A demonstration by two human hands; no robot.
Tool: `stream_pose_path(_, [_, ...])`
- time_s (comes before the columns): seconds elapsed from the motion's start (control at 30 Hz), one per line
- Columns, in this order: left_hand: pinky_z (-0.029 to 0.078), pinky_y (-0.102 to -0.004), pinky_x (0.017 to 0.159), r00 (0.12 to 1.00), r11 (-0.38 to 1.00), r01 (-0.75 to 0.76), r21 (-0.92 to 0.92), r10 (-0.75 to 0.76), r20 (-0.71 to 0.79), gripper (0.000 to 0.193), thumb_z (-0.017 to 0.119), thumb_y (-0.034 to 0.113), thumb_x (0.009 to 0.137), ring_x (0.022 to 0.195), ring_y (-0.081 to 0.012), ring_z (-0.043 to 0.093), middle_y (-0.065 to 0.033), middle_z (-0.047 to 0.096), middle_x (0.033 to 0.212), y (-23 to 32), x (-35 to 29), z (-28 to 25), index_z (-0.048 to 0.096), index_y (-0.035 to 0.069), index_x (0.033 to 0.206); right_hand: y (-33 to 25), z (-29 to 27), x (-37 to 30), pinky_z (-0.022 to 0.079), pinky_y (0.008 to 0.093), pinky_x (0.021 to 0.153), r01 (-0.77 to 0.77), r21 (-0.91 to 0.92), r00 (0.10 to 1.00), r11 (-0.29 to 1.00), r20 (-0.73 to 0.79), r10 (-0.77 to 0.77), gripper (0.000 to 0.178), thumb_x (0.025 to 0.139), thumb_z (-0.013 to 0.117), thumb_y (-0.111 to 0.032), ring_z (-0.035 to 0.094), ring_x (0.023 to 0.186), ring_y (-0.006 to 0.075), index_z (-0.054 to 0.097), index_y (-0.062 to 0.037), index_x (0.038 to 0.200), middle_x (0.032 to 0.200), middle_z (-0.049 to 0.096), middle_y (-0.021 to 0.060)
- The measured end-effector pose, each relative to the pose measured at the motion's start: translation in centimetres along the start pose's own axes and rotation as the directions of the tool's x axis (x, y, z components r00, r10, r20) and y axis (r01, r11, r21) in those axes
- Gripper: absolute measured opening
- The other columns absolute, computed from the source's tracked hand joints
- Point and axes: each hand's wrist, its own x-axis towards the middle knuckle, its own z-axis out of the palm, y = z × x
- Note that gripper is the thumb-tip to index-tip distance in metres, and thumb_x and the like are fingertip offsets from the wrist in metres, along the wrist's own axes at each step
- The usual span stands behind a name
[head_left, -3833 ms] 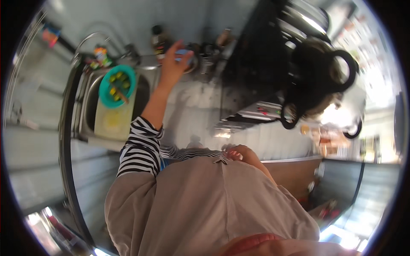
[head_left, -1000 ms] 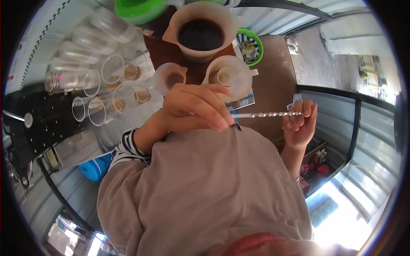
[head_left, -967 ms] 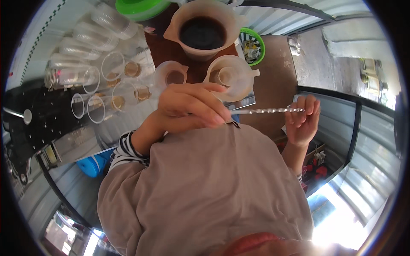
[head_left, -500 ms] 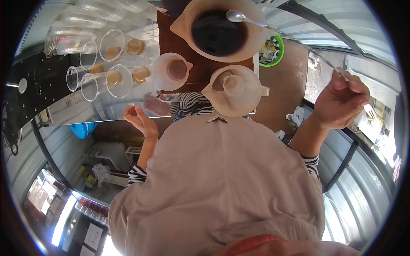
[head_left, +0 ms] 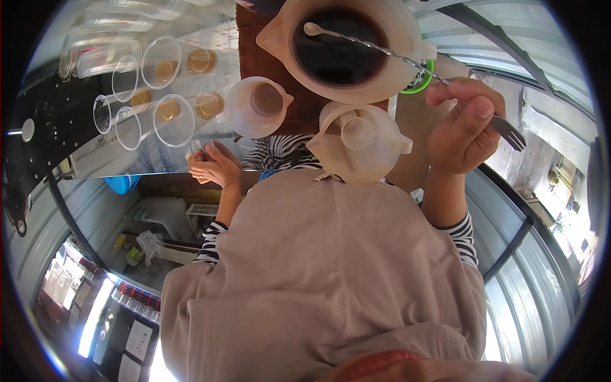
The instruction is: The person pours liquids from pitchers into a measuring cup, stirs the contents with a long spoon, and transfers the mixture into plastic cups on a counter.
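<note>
On my feed, the right hand pinches a spoon over the jug. Left of the jug, I cannot tell whether the left hand grips anything in its curled fingers.

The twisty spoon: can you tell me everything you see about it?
The long spoon is shiny silver and looks like metal. It has a small bowl, a twisted stem and a fork at the other end. It slants in the right hand, gripped near the fork, its bowl over the dark liquid in the big pitcher. I can't tell whether they touch.
</note>
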Motion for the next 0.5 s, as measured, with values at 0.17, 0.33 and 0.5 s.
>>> stream_pose_path(0.17, [0.034, -0.0392, 0.08, 1.0, 1.0, 0.024, 0.01, -0.024, 0.017, 0.04, 0.052, 0.038, 0.092, 0.09, -0.0256, 0.039, -0.0125, 0.043, 0.101, 0.5, 0.1, -0.2, 0.045, 0.001, 0.104, 0.2, 1.0, 0.4, 0.046, 0.0234, 0.059, 0.01, 0.037, 1.0, 0.999, 0.02, -0.01, 0.029, 0.099, 0.037, -0.018, 0.058, 0.062, 0.0138, 0.053, 0.0036, 0.09, 0.073, 0.062, 0.0114])
stream_pose_path(0.33, [0.033, -0.0394, 0.081, 1.0, 1.0, 0.003, 0.028, -0.003, 0.005, 0.04, 0.052, 0.038, 0.092, 0.09, -0.0257, 0.039, -0.0125, 0.043, 0.101, 0.6, 0.0, -0.2, 0.045, 0.001, 0.104, 0.3, 1.4, 0.0, 0.045, 0.022, 0.055, 0.013, 0.055, 1.0, 0.998, 0.01, -0.013, 0.029, 0.099, 0.037, -0.018, 0.056, 0.06, 0.0124, 0.053, 0.0035, 0.09, 0.071, 0.061, 0.011])
stream_pose_path(0.5, [0.033, -0.0398, 0.081, 1.0, 0.999, 0.005, 0.032, -0.005, 0.014, 0.04, 0.052, 0.038, 0.092, 0.09, -0.026, 0.039, -0.0122, 0.043, 0.1, 1.0, 0.1, -0.3, 0.045, 0.001, 0.104, 0.5, 1.9, 0.3, 0.045, 0.0221, 0.055, -0.018, 0.068, 1.0, 0.998, 0.013, 0.017, 0.028, 0.1, 0.036, -0.017, 0.055, 0.059, 0.012, 0.053, 0.0029, 0.09, 0.071, 0.061, 0.0111])
